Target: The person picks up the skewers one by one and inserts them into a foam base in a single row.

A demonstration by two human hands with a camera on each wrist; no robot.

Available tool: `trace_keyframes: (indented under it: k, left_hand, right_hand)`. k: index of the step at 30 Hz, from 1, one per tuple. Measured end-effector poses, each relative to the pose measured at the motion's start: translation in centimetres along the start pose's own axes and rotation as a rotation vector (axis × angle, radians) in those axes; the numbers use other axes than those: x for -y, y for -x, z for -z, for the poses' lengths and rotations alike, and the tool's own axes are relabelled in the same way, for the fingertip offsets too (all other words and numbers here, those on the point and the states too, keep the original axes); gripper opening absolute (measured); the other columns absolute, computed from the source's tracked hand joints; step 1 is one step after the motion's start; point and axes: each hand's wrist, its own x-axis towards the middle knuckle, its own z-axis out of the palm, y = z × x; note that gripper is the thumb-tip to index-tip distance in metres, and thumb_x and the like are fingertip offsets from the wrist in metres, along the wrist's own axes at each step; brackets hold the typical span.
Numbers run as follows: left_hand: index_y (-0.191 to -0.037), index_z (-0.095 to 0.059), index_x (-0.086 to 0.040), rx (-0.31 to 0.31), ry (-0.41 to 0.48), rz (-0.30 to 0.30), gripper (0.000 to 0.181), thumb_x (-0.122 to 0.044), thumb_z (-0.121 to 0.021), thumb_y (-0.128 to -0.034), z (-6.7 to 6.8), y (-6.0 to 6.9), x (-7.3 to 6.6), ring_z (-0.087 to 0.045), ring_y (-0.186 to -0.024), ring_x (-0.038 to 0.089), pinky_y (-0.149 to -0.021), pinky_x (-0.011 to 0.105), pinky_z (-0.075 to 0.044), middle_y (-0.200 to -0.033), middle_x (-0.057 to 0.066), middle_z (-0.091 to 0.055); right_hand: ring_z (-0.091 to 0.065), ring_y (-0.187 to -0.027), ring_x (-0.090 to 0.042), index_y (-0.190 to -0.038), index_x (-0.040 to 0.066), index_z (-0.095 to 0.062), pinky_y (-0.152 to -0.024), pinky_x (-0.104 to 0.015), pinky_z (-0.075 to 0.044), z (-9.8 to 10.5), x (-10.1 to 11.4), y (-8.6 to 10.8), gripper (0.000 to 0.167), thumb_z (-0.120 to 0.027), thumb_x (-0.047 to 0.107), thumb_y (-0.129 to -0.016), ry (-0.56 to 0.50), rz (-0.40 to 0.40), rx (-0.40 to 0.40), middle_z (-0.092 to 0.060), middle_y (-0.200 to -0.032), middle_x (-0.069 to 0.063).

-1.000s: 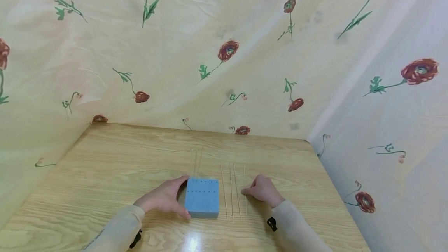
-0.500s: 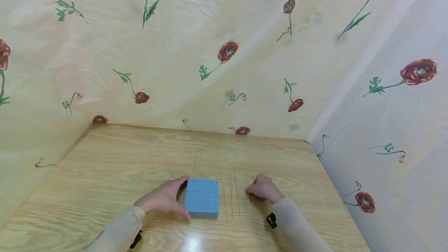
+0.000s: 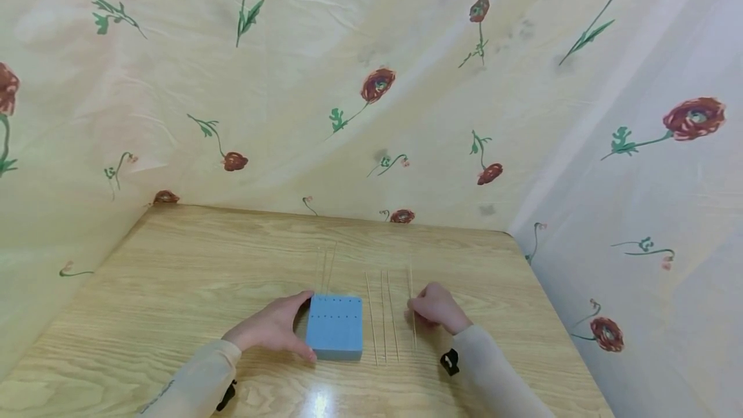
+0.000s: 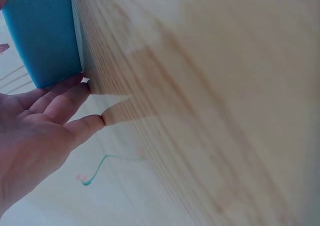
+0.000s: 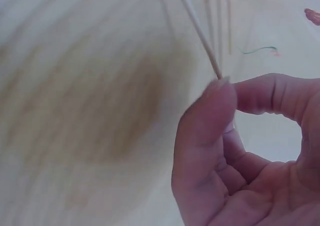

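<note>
Between the pinched fingertips of your right hand point(image 3: 436, 308), you're holding a thin stick point(image 5: 201, 32), seemingly mid-length; slackening would be letting it swing. Left of these, your wide-spread left hand point(image 3: 274, 326) is gripping the blue block point(image 3: 335, 333).

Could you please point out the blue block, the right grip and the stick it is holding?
Blue block point(image 3: 335, 329): head view, on its top face.
Right grip point(image 3: 438, 308): head view, on the middle of the hand.
Held stick point(image 5: 201, 34): right wrist view, on its bare stretch.
</note>
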Motion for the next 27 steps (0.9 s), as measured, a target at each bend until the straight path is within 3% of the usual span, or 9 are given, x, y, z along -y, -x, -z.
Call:
trace_keyframes:
  k: [4,12,16,23,27]
  left_hand:
    - [-0.149,-0.025,-0.001,-0.003,-0.001,0.001,0.119,-0.051,-0.087,-0.0613,0.0,0.0,0.0,-0.033,-0.132,0.040,-0.100,0.057,-0.032,-0.147,0.019,-0.034]
    - [-0.149,-0.025,0.000,-0.004,-0.001,-0.004,0.119,-0.052,-0.086,-0.0613,0.0,0.0,-0.1,-0.033,-0.132,0.039,-0.100,0.056,-0.033,-0.147,0.020,-0.034]
    - [-0.149,-0.024,0.000,0.001,0.005,-0.003,0.119,-0.052,-0.086,-0.0615,0.1,0.0,-0.1,-0.032,-0.132,0.039,-0.100,0.056,-0.033,-0.147,0.020,-0.033]
    - [-0.150,-0.024,-0.001,0.007,-0.002,0.001,0.119,-0.052,-0.086,-0.0615,0.0,0.0,-0.1,-0.032,-0.132,0.039,-0.101,0.056,-0.033,-0.148,0.019,-0.033]
    - [-0.150,-0.024,-0.001,0.005,-0.004,0.005,0.120,-0.052,-0.086,-0.0608,0.0,0.0,-0.1,-0.032,-0.132,0.039,-0.101,0.056,-0.032,-0.148,0.020,-0.032]
  right_hand:
    - [-0.059,-0.055,-0.019,-0.074,-0.002,-0.067,-0.050,-0.033,-0.053,0.5,0.8,-0.1,0.020,-0.059,0.011,-0.087,-0.073,0.026,-0.003,-0.062,-0.062,-0.009]
    - [-0.065,-0.061,-0.023,-0.091,-0.011,-0.064,-0.058,-0.035,-0.056,0.7,2.5,-0.6,0.019,-0.053,0.003,-0.085,-0.290,0.093,0.027,-0.065,-0.073,-0.016]
    - [-0.065,-0.066,-0.027,-0.096,-0.013,-0.060,-0.065,-0.041,-0.056,0.2,3.2,-0.6,0.018,-0.053,0.002,-0.089,-0.400,0.158,0.041,-0.065,-0.079,-0.020]
    - [-0.063,-0.079,-0.039,-0.102,-0.014,-0.058,-0.069,-0.046,-0.055,-0.5,4.5,-0.3,0.018,-0.056,0.002,-0.094,-0.462,0.250,0.040,-0.061,-0.088,-0.025]
    - [-0.063,-0.079,-0.038,-0.102,-0.011,-0.059,-0.070,-0.045,-0.055,-0.8,5.4,-0.3,0.014,-0.058,0.000,-0.094,-0.488,0.282,0.009,-0.061,-0.089,-0.024]
